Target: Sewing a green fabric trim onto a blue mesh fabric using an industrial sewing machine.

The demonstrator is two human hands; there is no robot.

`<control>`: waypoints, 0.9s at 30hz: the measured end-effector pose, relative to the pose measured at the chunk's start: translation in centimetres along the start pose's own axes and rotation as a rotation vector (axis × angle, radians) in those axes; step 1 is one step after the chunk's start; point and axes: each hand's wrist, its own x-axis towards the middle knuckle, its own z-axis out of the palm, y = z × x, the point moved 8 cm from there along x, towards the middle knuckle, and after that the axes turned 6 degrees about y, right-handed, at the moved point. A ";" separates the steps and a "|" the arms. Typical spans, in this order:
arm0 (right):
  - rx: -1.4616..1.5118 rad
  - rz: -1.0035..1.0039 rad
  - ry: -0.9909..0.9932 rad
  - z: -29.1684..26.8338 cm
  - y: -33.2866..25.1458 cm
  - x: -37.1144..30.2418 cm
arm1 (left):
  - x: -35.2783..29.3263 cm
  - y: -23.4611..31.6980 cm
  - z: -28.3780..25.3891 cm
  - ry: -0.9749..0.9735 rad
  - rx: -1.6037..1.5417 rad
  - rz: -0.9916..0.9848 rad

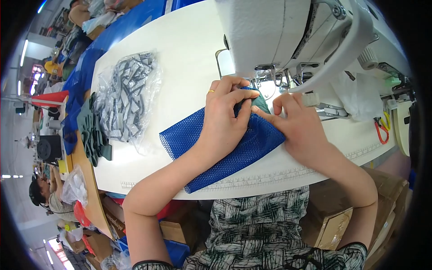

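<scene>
Left hand (227, 110) and right hand (300, 126) close together at the far right end of the mesh (216, 167), just on the near side of the machine (265, 33). On the left, thumb and forefinger closed, pinching the mesh end together with a small green cloth (262, 105). On the right, fingers bent and thumb laid upon the near side of the same green cloth; from above, impossible to tell if gripping or only pressing.

Mesh on the white table (180, 56), stretching from the hands toward near left, passing beneath the left wrist and forearm. Long axis slanting from near left to far right, so with the held end toward the metal parts (264, 68) under the machine. Most important for the coming move, as a judgement: the narrow space between this end and those metal parts. Left fingertips nearer to them, right thumb a little more to the near side. Not possible to see, because of the covering fingers, if under the metal parts or only before them.

Well apart to the left, a clear bag (130, 99) of grey pieces; to the right, red scissors (382, 132).
</scene>
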 end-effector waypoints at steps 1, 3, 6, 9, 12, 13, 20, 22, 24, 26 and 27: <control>-0.074 -0.017 0.027 0.1 -0.3 -0.5 | 0.0 0.0 0.0 -0.001 -0.001 0.000; -0.147 -0.034 0.057 0.4 -0.4 -0.7 | 0.1 0.1 0.0 -0.017 0.009 -0.004; -0.136 -0.122 0.190 -0.3 -1.2 -0.7 | 0.1 0.4 -0.1 0.027 -0.014 -0.006; -0.148 -0.134 0.120 0.2 -1.2 -0.6 | 0.1 -0.1 -0.3 0.025 -0.079 -0.052; -0.156 -0.136 0.132 0.0 -1.3 -0.4 | 0.5 -1.5 -0.8 -0.024 -0.181 -0.256; -0.154 -0.128 0.130 0.0 -1.3 -0.4 | 0.6 -1.7 -0.8 -0.025 -0.177 -0.252; -0.273 -0.152 0.161 -0.3 -1.2 -0.5 | 1.8 -0.7 -1.3 -0.031 0.178 -0.027; -0.242 -0.155 0.165 -0.3 -0.7 -0.5 | 2.4 -1.2 -0.8 -0.106 0.118 -0.123; -0.211 -0.158 0.167 -0.3 -0.3 -0.4 | 2.9 -0.6 -0.9 -0.098 0.124 -0.156; -0.172 -0.140 0.174 -0.5 0.0 -0.2 | 3.0 -1.5 -0.9 -0.107 0.134 -0.282; -0.170 -0.135 0.179 -0.7 0.0 -0.2 | 3.0 -1.8 -0.7 -0.113 0.138 -0.278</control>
